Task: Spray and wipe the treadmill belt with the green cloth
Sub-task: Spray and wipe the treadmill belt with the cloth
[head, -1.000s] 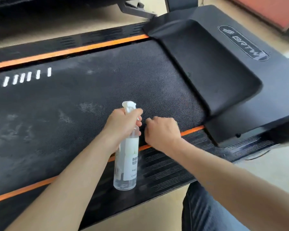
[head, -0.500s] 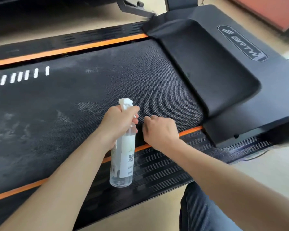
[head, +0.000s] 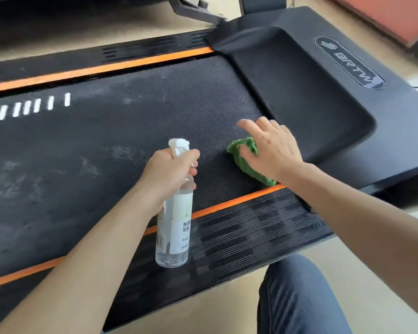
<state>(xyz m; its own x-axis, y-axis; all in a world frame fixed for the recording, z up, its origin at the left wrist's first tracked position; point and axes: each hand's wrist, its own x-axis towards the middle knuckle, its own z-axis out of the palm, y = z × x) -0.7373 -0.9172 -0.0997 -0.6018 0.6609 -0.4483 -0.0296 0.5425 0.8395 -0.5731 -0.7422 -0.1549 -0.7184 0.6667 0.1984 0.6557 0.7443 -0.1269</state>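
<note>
Beige floor (head: 215, 307), daylit.

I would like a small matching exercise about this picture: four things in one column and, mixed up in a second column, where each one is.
Things:
1. spray bottle
2. green cloth
3. white dashes
4. logo

Places:
A. on the black cover at the belt's end
B. under the right hand
C. printed on the belt, far left
D. gripped by the left hand

Pairs: 1-D, 2-B, 3-C, 4-A
</note>
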